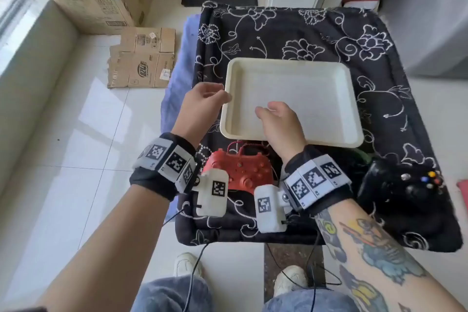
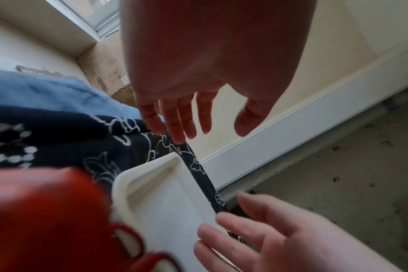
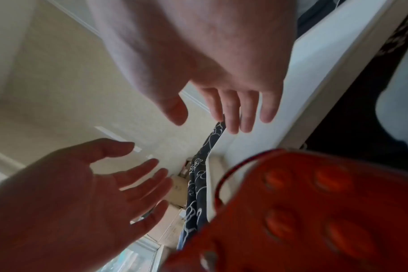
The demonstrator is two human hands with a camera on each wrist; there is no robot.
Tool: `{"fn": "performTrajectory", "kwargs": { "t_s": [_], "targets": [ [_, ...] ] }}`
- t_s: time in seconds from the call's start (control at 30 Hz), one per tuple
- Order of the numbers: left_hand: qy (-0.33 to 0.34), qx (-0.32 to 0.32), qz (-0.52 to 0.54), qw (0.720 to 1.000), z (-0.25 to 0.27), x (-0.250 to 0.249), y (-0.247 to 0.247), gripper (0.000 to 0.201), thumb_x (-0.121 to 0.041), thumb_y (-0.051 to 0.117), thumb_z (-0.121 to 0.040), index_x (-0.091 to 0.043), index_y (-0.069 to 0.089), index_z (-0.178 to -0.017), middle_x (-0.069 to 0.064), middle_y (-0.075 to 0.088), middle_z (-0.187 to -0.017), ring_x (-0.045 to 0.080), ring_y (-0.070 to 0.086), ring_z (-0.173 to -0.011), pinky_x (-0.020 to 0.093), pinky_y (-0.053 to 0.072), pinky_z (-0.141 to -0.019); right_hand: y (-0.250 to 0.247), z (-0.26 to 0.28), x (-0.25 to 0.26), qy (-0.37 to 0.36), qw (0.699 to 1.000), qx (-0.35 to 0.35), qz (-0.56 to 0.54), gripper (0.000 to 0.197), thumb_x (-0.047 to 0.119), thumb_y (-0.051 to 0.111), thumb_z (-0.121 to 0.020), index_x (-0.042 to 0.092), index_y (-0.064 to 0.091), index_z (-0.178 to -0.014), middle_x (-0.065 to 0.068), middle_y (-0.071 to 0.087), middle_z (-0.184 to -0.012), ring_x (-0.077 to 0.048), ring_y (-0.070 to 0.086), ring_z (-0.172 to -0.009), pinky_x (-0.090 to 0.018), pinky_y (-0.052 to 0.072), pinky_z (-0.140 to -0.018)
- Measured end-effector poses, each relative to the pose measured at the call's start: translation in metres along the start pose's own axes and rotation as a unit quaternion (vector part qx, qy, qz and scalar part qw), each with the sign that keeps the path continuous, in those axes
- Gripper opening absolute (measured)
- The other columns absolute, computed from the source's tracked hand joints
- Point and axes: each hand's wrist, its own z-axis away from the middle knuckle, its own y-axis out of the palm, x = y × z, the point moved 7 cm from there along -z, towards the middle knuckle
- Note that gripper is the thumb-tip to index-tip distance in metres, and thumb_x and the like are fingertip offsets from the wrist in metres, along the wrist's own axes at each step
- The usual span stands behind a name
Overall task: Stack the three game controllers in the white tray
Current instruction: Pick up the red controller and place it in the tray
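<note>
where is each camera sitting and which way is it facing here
Head: on the head, looking down at the white tray and black controller; both forearms, knees and shoes show.
Left wrist: along the open left hand toward the tray's corner; the right hand shows too.
Right wrist: along the open right hand toward the tray; the left hand shows too.
All three share the tray and red controller.

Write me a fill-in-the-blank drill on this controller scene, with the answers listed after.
1. The white tray holds ___ controllers.
2. The controller lying just near of the tray, between the wrists, is ___ in colour.
3. The black controller lies to the ___ of the red controller.
4. The left hand and the right hand both hold ___.

Missing words: no; red; right; nothing
</note>
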Motion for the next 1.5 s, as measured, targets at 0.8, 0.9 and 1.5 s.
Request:
{"fn": "performTrajectory", "kwargs": {
  "t_s": [0.8,0.9,1.5],
  "targets": [
    [0.158,0.004,-0.105,0.982,0.050,0.091,0.021,0.030,-0.035,0.061,-0.088,-0.018,0.070,-0.110,-0.001,0.072,-0.098,0.009,0.065,-0.088,0.024,0.054,-0.082,0.038,0.051,-0.056,-0.199,0.970,-0.025,0.135,0.057,0.048,0.058,-0.085,0.023,0.044,-0.135,-0.007,0.050,-0.131,-0.027,0.056,-0.118,-0.035,0.045,-0.092],
    [0.164,-0.005,-0.100,0.981,0.060,0.096,0.019,0.030,-0.038,0.064,-0.085,-0.020,0.066,-0.108,-0.005,0.069,-0.097,0.013,0.065,-0.096,0.030,0.053,-0.090,0.039,0.061,-0.071,-0.164,0.977,-0.017,0.134,0.078,0.056,0.060,-0.081,0.023,0.030,-0.145,-0.004,0.045,-0.140,-0.026,0.052,-0.122,-0.034,0.043,-0.093],
    [0.192,-0.002,-0.146,0.971,0.083,0.111,0.019,0.034,-0.047,0.057,-0.091,-0.014,0.062,-0.093,-0.010,0.063,-0.082,0.005,0.061,-0.079,0.021,0.043,-0.069,0.040,0.082,-0.089,-0.228,0.952,-0.080,0.189,0.100,0.064,0.076,-0.060,0.026,0.030,-0.141,-0.008,0.052,-0.130,-0.027,0.059,-0.109,-0.032,0.047,-0.086]
  ]
}}
